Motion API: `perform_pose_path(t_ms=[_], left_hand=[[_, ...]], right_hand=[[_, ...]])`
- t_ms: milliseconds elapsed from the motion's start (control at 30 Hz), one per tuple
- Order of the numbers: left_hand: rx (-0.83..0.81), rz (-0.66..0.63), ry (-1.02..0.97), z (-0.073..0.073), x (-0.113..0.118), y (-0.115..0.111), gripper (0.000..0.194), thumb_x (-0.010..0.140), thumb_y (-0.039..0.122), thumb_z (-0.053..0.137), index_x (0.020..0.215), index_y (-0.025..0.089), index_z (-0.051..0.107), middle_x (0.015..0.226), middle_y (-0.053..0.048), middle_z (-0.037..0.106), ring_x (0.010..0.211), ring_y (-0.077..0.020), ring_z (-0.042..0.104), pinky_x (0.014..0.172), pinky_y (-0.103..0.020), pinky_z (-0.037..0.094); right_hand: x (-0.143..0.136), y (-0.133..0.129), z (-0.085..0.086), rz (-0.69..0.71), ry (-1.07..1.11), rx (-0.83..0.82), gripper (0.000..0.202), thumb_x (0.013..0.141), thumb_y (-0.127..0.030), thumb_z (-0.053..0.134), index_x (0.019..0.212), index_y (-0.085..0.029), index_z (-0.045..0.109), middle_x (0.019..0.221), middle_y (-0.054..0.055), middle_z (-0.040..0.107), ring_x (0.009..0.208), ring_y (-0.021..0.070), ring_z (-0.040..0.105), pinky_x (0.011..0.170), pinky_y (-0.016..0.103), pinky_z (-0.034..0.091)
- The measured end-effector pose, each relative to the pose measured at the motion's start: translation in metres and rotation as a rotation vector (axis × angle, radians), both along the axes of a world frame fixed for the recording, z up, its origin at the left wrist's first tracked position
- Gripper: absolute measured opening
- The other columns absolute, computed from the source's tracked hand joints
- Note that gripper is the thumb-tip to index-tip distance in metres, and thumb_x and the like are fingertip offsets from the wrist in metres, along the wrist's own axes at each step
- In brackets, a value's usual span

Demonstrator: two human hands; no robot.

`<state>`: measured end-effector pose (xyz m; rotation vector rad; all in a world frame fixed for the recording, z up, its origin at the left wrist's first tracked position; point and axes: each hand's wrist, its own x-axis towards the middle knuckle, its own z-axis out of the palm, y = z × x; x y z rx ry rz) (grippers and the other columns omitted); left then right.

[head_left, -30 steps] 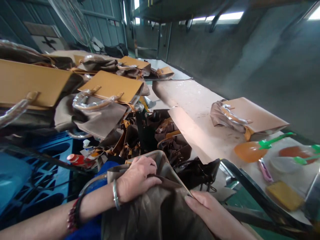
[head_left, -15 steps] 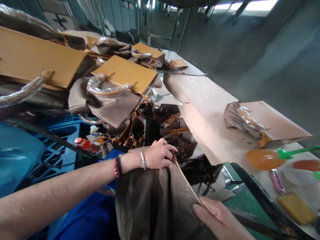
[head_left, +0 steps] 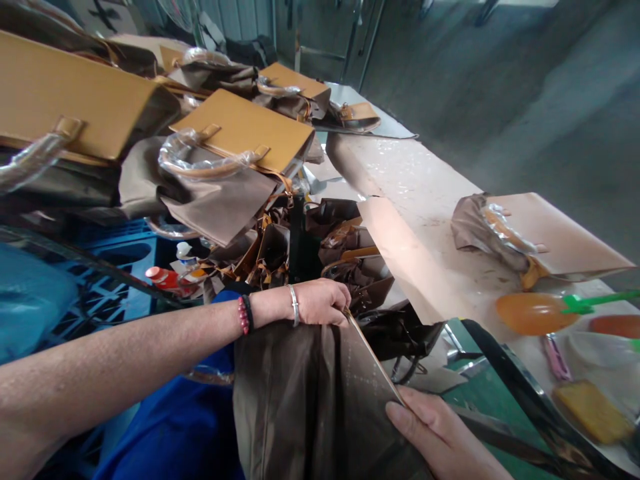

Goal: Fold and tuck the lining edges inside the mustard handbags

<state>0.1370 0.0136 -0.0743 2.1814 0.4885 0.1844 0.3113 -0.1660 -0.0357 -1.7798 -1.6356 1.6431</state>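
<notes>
A brown fabric handbag (head_left: 310, 400) with a tan edge lies across my lap, its flat side turned toward the right. My left hand (head_left: 323, 301), with a silver bangle and a beaded bracelet at the wrist, is closed on the bag's upper corner. Lower along the same edge, my right hand (head_left: 435, 423) pinches the rim between thumb and fingers. A tan handle shows in part at the bag's left side, beside blue cloth (head_left: 185, 420) over my legs. The bag's underside is hidden.
Several tan-and-brown handbags (head_left: 245, 127) are piled at the left and back. On the right table (head_left: 430, 220) lie another handbag (head_left: 560, 230), an orange-filled container (head_left: 535, 313) and a yellow sponge (head_left: 593, 410). Blue crates (head_left: 125, 267) and a red-capped bottle (head_left: 163, 277) stand left.
My left hand's fingers, spread over the bag's corner before, have curled in and closed on it. My right hand keeps its pinch. The view has tilted slightly downward.
</notes>
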Motion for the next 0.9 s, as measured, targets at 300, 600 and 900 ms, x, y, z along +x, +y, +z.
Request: perform_pose_path(t_ms=[300, 600, 900], left_hand=[[0.053, 0.292, 0.044, 0.037, -0.016, -0.025, 0.025, 0.061, 0.016, 0.068, 0.045, 0.013, 0.049, 0.071, 0.002, 0.055, 0.066, -0.0083, 0.049, 0.059, -0.018, 0.037], [0.175, 0.433, 0.092, 0.053, -0.028, -0.050, 0.023, 0.064, 0.012, 0.061, 0.048, 0.014, 0.045, 0.076, -0.001, 0.055, 0.070, -0.0119, 0.049, 0.067, -0.023, 0.039], [0.188, 0.450, 0.101, 0.060, -0.034, -0.057, 0.016, 0.065, 0.013, 0.059, 0.053, 0.014, 0.049, 0.076, -0.001, 0.057, 0.074, -0.0139, 0.051, 0.072, -0.024, 0.040]], right_hand=[[0.007, 0.001, 0.001, -0.049, 0.084, 0.009, 0.036, 0.081, -0.047, 0.043, 0.082, -0.016, 0.060, 0.082, 0.003, 0.060, 0.083, 0.0210, 0.053, 0.077, 0.029, 0.041], [-0.021, 0.005, 0.028, 0.060, -0.116, 0.126, 0.020, 0.085, -0.030, 0.036, 0.072, -0.018, 0.045, 0.072, -0.002, 0.051, 0.071, 0.0129, 0.046, 0.062, 0.022, 0.034], [-0.049, 0.034, 0.029, 0.113, -0.338, 0.215, 0.031, 0.087, -0.038, 0.032, 0.065, -0.018, 0.042, 0.063, -0.001, 0.051, 0.058, 0.0107, 0.045, 0.054, 0.023, 0.029]])
